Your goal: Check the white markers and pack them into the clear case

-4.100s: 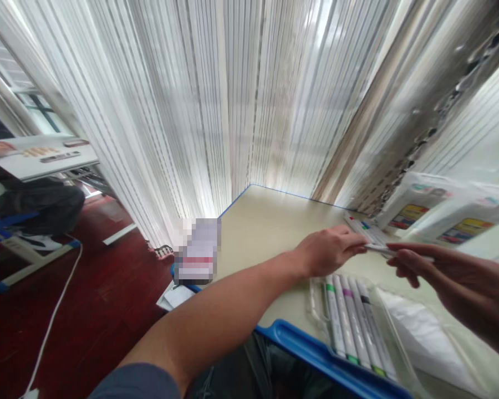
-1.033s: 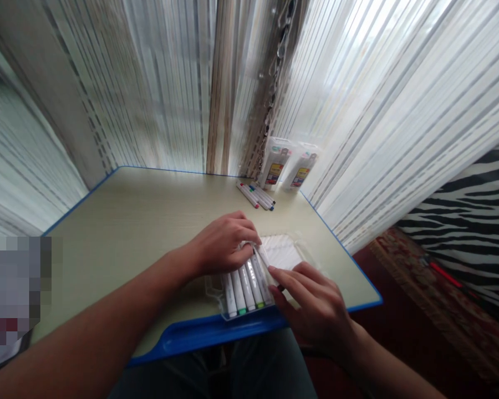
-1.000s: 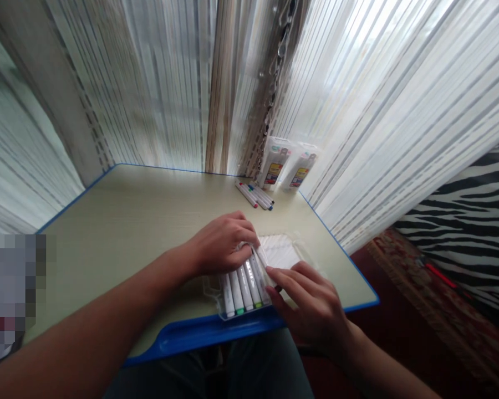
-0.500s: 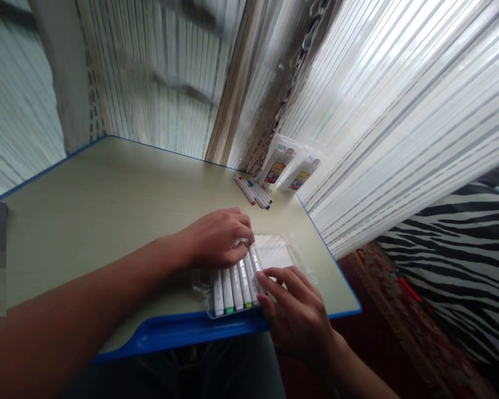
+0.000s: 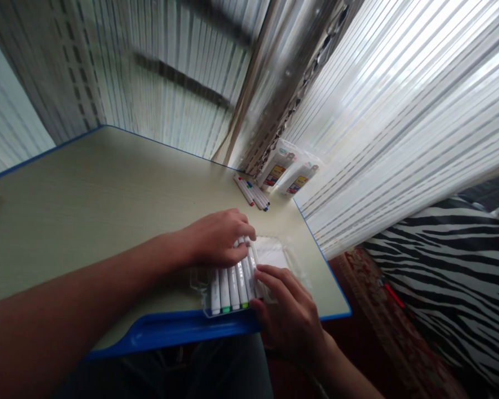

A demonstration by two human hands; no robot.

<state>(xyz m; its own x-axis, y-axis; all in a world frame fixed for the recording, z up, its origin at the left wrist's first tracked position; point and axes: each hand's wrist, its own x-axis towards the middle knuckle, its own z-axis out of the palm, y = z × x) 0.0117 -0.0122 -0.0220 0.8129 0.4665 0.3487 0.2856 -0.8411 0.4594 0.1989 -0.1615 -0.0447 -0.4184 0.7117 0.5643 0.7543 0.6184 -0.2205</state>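
White markers (image 5: 233,285) in a clear case (image 5: 205,302) lie under the half-curled left grip (image 5: 220,238) and beside the slightly parted right grip (image 5: 291,310); whether either holds one, I cannot tell.

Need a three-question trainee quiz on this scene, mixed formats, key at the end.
1. Multiple choice: what color is the front trough of the table?
A) red
B) blue
C) black

2. True or false: the left hand is over the upper part of the row of markers in the clear plastic case.

3. Short answer: where do the loose markers lie relative to the two clear packs?

Key:
1. B
2. True
3. On the table, in front of the packs and to their left as viewed
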